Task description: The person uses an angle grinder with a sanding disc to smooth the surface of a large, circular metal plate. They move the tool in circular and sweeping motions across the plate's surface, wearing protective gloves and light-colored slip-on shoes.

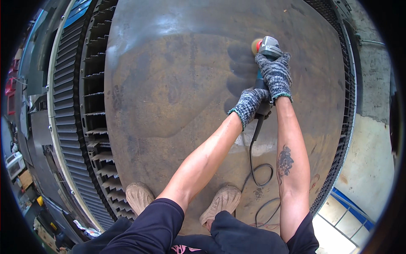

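An angle grinder (pixel 270 45) with a silver head and a teal body is held over a large, brown-grey steel plate (pixel 169 93). Its round, yellowish disc (pixel 255 46) with a red centre faces left, at or very near the plate; I cannot tell whether it touches. My right hand (pixel 275 76), in a grey speckled knit glove, is closed round the body just behind the head. Lower down, my left hand (pixel 250 103), gloved alike, grips the rear handle end. Rounded dark patches mark the plate left of the tool. Both gloves hide much of the grinder's body.
A black power cord (pixel 251 156) runs from the grinder and loops near my shoes (pixel 222 203), which stand on the plate. Toothed metal slats (pixel 95 112) and a ribbed black cover (pixel 67 114) line the left side. Dark grating (pixel 349 97) edges the right, beside a concrete floor (pixel 372 144).
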Demonstrator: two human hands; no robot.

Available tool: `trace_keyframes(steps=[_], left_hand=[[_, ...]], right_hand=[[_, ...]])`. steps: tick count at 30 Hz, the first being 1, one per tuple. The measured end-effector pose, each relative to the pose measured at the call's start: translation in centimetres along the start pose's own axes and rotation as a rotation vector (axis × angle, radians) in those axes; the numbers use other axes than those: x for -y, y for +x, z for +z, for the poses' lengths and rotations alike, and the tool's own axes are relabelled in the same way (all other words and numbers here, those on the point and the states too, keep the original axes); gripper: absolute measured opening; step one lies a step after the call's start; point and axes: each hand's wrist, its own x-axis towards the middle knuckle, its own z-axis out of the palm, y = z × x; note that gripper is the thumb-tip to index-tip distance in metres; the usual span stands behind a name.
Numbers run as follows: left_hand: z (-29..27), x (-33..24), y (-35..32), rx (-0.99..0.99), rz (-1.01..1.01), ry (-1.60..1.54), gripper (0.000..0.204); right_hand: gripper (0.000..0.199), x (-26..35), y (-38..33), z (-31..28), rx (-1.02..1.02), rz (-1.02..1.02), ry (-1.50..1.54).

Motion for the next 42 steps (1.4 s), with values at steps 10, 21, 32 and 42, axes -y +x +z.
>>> trace_keyframes(steps=[10,21,32,42], left_hand=[[-5.9,-4.1,-4.3,-0.153,0.081,-0.094,0.027],[-11.7,-7.2,-8.9,-0.192,0.210,-0.156,0.026],[-16.8,-8.7,-15.1,-0.232,0.309,-0.281,0.034],[-19.4,-20.6,-35.8,-0.324,-0.206,1.146,0.063]], right_hand=[[0.114,7.7,-4.1,4.5,0.093,-0.136,-0.032],[0.120,15.2,-9.5,7.4,0.170,-0.249,-0.120],[0.115,22.0,-17.6,8.0,0.286,-0.438,-0.141],[0.111,28.3,-25.3,8.5,0.464,-0.611,-0.062]])
